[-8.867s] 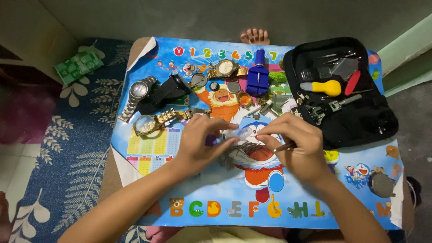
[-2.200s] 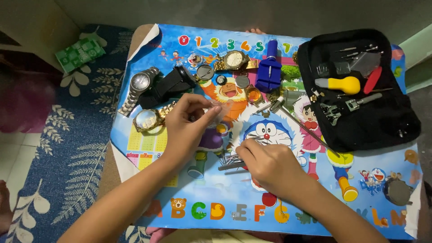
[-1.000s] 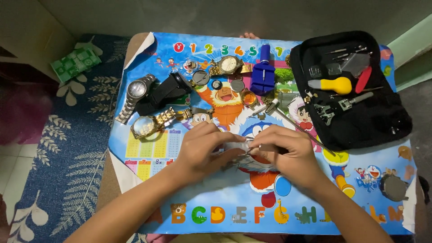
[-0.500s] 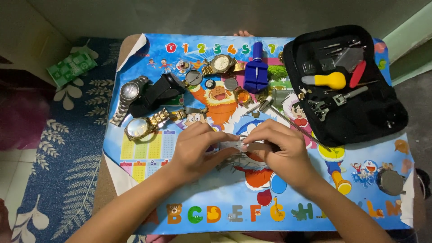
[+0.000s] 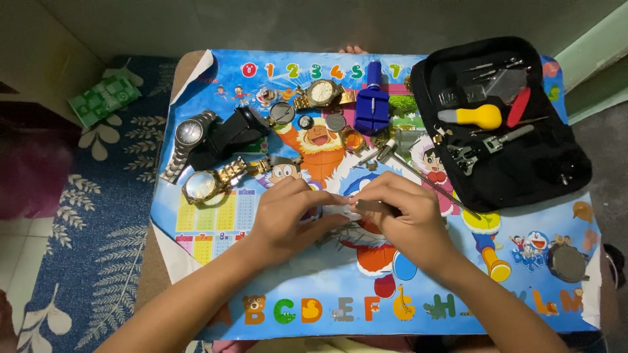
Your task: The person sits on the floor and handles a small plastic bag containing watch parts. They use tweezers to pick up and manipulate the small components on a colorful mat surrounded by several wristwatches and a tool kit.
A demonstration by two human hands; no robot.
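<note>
My left hand (image 5: 288, 219) and my right hand (image 5: 409, 219) meet fingertip to fingertip over the middle of a colourful cartoon mat (image 5: 216, 222). Between them is a small silver watch part (image 5: 335, 209), pinched by my left fingers and mostly hidden. My right fingers grip a thin dark metal tool (image 5: 374, 206) whose tip points at that part. Just beyond my left hand lies a gold watch (image 5: 204, 185).
A silver watch (image 5: 188, 134), a black watch (image 5: 230, 133), another gold watch (image 5: 320, 93), loose watch backs and a blue block tool (image 5: 371, 98) lie at the mat's far side. An open black tool case (image 5: 556, 163) holds a yellow-handled screwdriver (image 5: 474, 116). A small hammer (image 5: 392, 153) lies nearby.
About two seconds ago my left hand was up by the gold watch and my right lower down. Both have come together over the silver part and have stayed there for the last second.
</note>
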